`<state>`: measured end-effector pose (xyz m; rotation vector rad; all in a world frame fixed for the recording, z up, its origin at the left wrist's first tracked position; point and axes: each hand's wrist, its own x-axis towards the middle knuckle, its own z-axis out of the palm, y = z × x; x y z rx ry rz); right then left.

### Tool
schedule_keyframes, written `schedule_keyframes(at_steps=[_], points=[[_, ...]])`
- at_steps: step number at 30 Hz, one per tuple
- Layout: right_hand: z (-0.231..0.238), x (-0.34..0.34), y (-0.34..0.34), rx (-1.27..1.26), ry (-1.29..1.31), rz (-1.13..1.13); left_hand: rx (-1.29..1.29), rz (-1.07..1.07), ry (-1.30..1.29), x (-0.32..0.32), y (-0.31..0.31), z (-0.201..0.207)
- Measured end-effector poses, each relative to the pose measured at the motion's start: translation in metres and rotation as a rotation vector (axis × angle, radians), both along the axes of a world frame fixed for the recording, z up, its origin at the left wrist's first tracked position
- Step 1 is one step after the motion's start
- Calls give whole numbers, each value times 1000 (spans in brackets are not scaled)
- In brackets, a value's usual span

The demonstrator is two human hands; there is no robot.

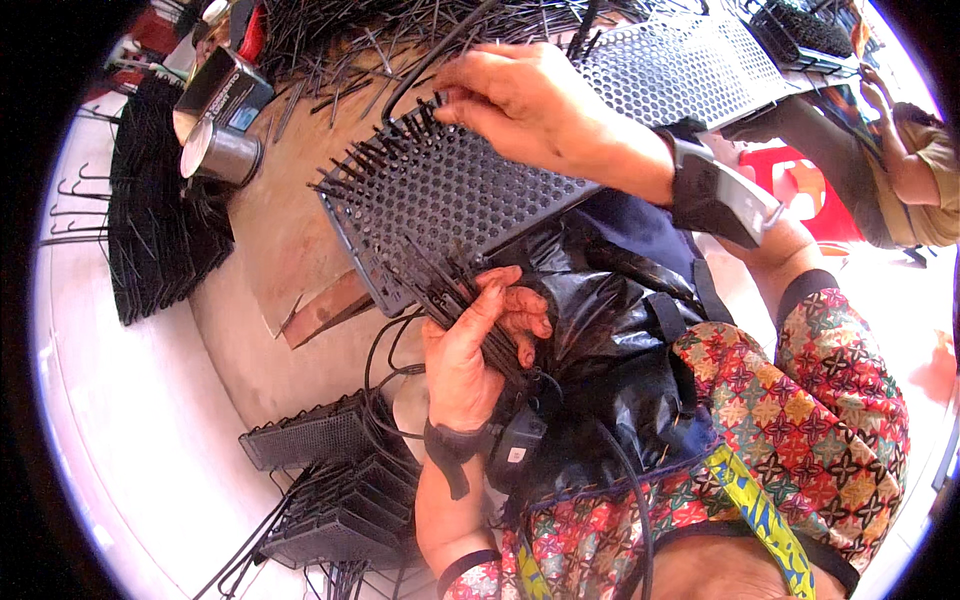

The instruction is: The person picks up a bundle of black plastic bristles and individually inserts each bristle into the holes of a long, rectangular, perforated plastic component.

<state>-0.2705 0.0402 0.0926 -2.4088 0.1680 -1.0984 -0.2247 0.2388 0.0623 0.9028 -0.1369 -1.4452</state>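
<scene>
**Pins going into the tray, bundle held below**

From my seat I see the left hand (470,345) clenched around a bundle of thin black pins (445,290), fingers wrapped over them, the tips fanning up and away from the palm toward the tray's lower edge. A strap with a small device sits on that wrist, with a cable looping off beside it.

Just above that grip lies the perforated tray (450,195), a dark metal plate full of holes, tilted across the lap on a black plastic sheet (600,330). Its far-left corner already bristles with upright pins. The right hand (530,100) rests on that upper part, fingertips pinched down among the standing pins; I cannot tell whether it grips a single pin or only presses on the plate.

Beyond the right hand lies a loose heap of pins (360,40) on the work surface, and a second perforated tray (680,60). Off to the left of both grips sit a metal can (222,152) and a dark stack of wire pieces (160,210); below the left hand, more filled trays (330,480) are piled. Another person's arm (900,150) shows at the far right.

My worry: the tray is propped at a slant on slick plastic, so a hard push could slide it or tip out seated pins. The bundle is also loosely fanned, and pins may slip out of the fist.
</scene>
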Motion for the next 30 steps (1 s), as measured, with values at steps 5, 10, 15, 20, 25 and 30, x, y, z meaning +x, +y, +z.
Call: schedule_keyframes(at_steps=[5, 10, 15, 20, 25, 30], points=[[12, -11, 38, 843, 473, 260, -17, -46, -64, -1, 2, 4], [8, -6, 48, 1145, 470, 419, -57, -155, -126, -2, 1, 11], [3, -4, 43, 1143, 411, 419, -40, -87, -101, 1, 1, 15], [5, 5, 36, 1160, 161, 298, 66, 125, -101, 5, 0, 24], [4, 22, 23, 1093, -178, 242, 109, 246, -41, 11, 5, 21], [-1, 40, 29, 762, -200, 180, 27, 394, 95, 17, 7, 15]])
